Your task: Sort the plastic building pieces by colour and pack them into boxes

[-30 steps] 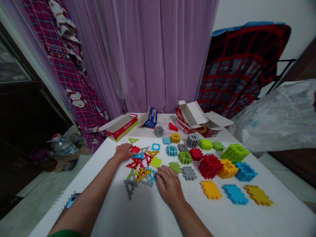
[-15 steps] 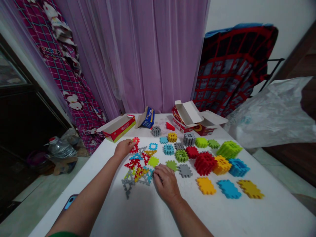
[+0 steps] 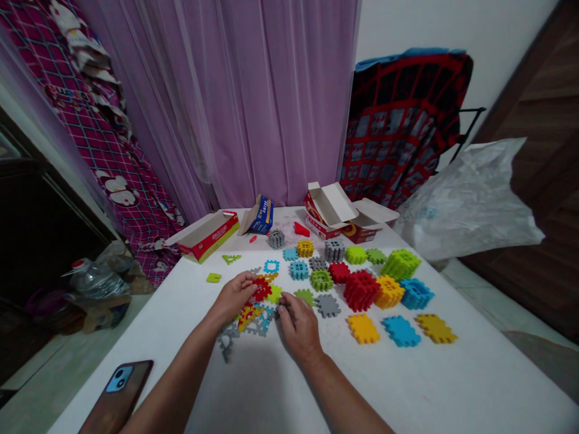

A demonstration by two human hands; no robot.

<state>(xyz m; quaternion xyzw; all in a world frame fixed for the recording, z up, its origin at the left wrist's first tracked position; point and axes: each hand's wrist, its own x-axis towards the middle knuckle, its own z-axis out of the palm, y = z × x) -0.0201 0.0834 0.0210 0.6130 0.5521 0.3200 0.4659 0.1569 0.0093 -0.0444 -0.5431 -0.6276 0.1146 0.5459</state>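
Note:
My left hand (image 3: 234, 296) is closed on a red toothed plastic building piece (image 3: 262, 290), above a loose pile of pieces. My right hand (image 3: 299, 328) is just to its right, fingers curled at a dark grey piece (image 3: 282, 310) that they partly hide. A lime toothed square (image 3: 274, 294) lies between the two hands. Below them, the pile shows a yellow triangular piece (image 3: 248, 314) and a grey triangular piece (image 3: 227, 342). A blue open square frame (image 3: 271, 266) rests just behind the hands.
Stacked toothed squares, including a red stack (image 3: 360, 290) and a blue stack (image 3: 417, 293), stand on the right. An opened red box (image 3: 210, 236) and a blue box (image 3: 262, 215) are at the back. A phone (image 3: 118, 395) lies front left; a plastic bag (image 3: 470, 199) is at right.
My left hand has come back toward me and right with the red piece. My right hand's fingers have curled around a grey piece. The view has turned slightly right.

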